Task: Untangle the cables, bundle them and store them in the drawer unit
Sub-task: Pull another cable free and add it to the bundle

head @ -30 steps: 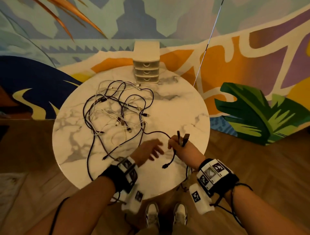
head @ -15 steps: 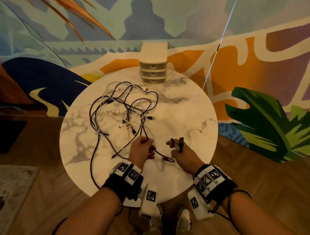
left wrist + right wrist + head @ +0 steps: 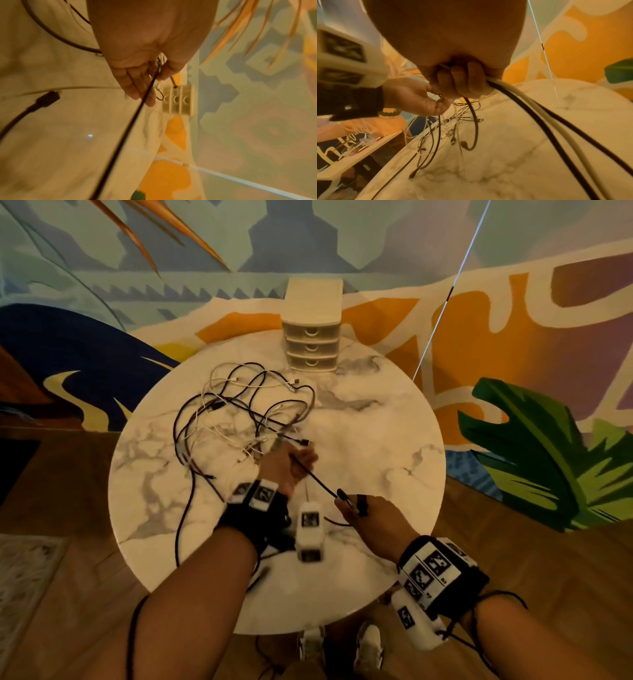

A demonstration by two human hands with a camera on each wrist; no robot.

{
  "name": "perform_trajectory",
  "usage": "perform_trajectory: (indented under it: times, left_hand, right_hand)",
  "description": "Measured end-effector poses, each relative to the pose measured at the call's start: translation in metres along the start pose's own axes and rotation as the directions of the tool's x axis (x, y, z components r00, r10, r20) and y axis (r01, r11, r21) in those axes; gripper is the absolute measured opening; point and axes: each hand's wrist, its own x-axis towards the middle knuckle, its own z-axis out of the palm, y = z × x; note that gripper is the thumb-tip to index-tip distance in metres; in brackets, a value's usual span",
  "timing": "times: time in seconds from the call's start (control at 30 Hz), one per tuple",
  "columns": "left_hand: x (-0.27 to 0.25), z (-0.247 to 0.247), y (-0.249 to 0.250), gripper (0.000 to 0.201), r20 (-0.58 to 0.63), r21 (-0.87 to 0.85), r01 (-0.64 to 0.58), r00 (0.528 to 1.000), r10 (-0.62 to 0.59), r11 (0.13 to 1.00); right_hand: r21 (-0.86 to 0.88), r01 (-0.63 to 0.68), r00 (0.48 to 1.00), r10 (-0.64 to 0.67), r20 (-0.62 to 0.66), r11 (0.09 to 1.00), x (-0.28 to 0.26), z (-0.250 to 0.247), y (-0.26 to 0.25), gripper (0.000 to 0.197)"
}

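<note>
We wear a wide black strap around each bare forearm, just behind the left hand (image 3: pixel 286 470) and the right hand (image 3: pixel 371 517), and each strap carries white blocks printed with black square marker patterns. A white boxy camera unit (image 3: pixel 309 531) with another marker juts from the left strap, and a second one (image 3: pixel 416 625) hangs under the right, with thin black leads trailing back along both arms. White shoes (image 3: pixel 368 648) show below the table edge.
</note>
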Motion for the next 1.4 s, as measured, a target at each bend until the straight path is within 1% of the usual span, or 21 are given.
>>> perform_trajectory:
  times: [0.03,0.1,0.2,0.27,0.37,0.47,0.53,0.6,0.67,0.77,0.83,0.9,0.97,1.0,1.03,1.1,1.17,1.23,1.3,1.37,1.4]
  left_hand:
    - [0.012,0.0,0.01,0.024,-0.039,-0.047,-0.011,0.999,0.01,0.999]
    - [0.032,-0.009,0.015,0.022,-0.111,-0.033,0.007,0.994,-0.011,0.999]
    - [0.035,-0.029,-0.012,0.024,-0.107,0.176,0.139,0.987,-0.122,0.975]
    - [0.028,-0.031,-0.02,0.025,-0.097,0.289,0.174,0.984,-0.152,0.941]
    - [0.03,-0.019,0.004,0.029,-0.092,0.096,0.058,0.995,-0.049,0.994]
    - [0.035,-0.009,0.026,0.029,-0.125,-0.061,-0.036,0.992,0.028,0.997]
    - [0.039,-0.018,0.017,0.022,-0.19,-0.009,0.026,0.981,-0.027,1.0]
    - [0.04,-0.037,-0.004,0.021,-0.225,0.093,0.137,0.968,-0.113,0.986]
    - [0.037,-0.051,-0.019,0.025,-0.191,0.138,0.201,0.966,-0.173,0.97]
    - [0.018,-0.048,-0.015,0.025,-0.103,0.128,0.14,0.987,-0.127,0.982]
    - [-0.001,-0.038,-0.01,0.022,-0.009,0.127,0.091,0.996,-0.09,0.988]
    - [-0.019,-0.028,-0.011,0.018,0.092,0.167,0.082,0.991,-0.098,0.983]
    - [-0.031,-0.017,-0.022,0.015,0.162,0.249,0.086,0.978,-0.129,0.965]
    - [-0.035,-0.011,-0.029,0.013,0.178,0.311,0.076,0.975,-0.137,0.947]
    - [-0.037,-0.007,-0.034,0.012,0.184,0.367,0.055,0.974,-0.131,0.928]
    - [-0.038,-0.002,-0.04,0.012,0.176,0.43,0.005,0.98,-0.09,0.903]
    - [-0.036,-0.002,-0.04,0.012,0.176,0.421,-0.021,0.983,-0.059,0.907]
    - [-0.032,-0.007,-0.038,0.014,0.138,0.371,-0.016,0.99,-0.038,0.928]
    - [-0.026,-0.009,-0.035,0.015,0.085,0.337,-0.019,0.996,-0.01,0.941]
    - [-0.023,-0.006,-0.034,0.012,0.096,0.344,-0.05,0.995,0.017,0.938]
    - [-0.023,-0.003,-0.035,0.01,0.121,0.354,-0.07,0.992,0.028,0.933]
  right_hand:
    - [-0.01,0.005,1.0,-0.005,-0.008,1.0,-0.003,-0.003,0.003,0.034]
    - [-0.003,-0.006,0.997,0.006,-0.071,1.0,-0.008,-0.011,0.016,0.03]
    - [-0.014,-0.009,0.983,0.006,-0.186,1.0,-0.011,-0.026,0.038,0.025]
    - [-0.05,-0.009,0.98,-0.001,-0.198,0.999,-0.009,-0.037,0.048,0.022]
    - [-0.068,-0.004,0.971,-0.012,-0.24,0.998,-0.005,-0.053,0.055,0.022]
    - [-0.067,0.042,0.938,-0.062,-0.34,0.997,-0.002,-0.06,0.053,0.024]
    - [-0.03,0.041,0.909,-0.05,-0.414,0.999,0.001,-0.061,0.055,0.026]
    - [0.021,-0.026,0.88,0.033,-0.474,0.999,0.005,-0.064,0.065,0.026]
    - [0.025,-0.154,0.864,0.147,-0.482,0.988,0.007,-0.067,0.083,0.029]
    - [-0.003,-0.263,0.862,0.233,-0.45,0.965,0.009,-0.069,0.098,0.025]
    - [-0.064,-0.228,0.857,0.169,-0.486,0.972,0.009,-0.069,0.094,0.018]
    - [-0.081,-0.062,0.865,0.013,-0.501,0.995,0.008,-0.063,0.075,0.024]
    - [-0.072,0.141,0.906,-0.158,-0.393,0.987,0.007,-0.047,0.047,0.024]
    - [-0.074,0.176,0.94,-0.19,-0.283,0.982,0.006,-0.036,0.031,0.024]
    - [-0.062,0.161,0.971,-0.169,-0.168,0.985,0.007,-0.025,0.018,0.025]
    - [0.03,0.037,0.999,-0.036,-0.009,0.999,0.012,-0.011,0.001,0.026]
    - [0.097,-0.04,0.998,0.035,0.05,0.994,0.017,-0.007,0.0,0.03]
    - [0.061,-0.041,0.997,0.037,0.07,0.997,0.017,-0.007,0.007,0.034]
    - [0.039,-0.04,0.994,0.036,0.106,0.998,0.015,-0.005,0.017,0.028]
    - [0.046,-0.051,0.99,0.044,0.133,0.998,0.013,-0.002,0.022,0.023]
    - [0.065,-0.044,0.99,0.035,0.135,0.997,0.014,-0.002,0.021,0.027]
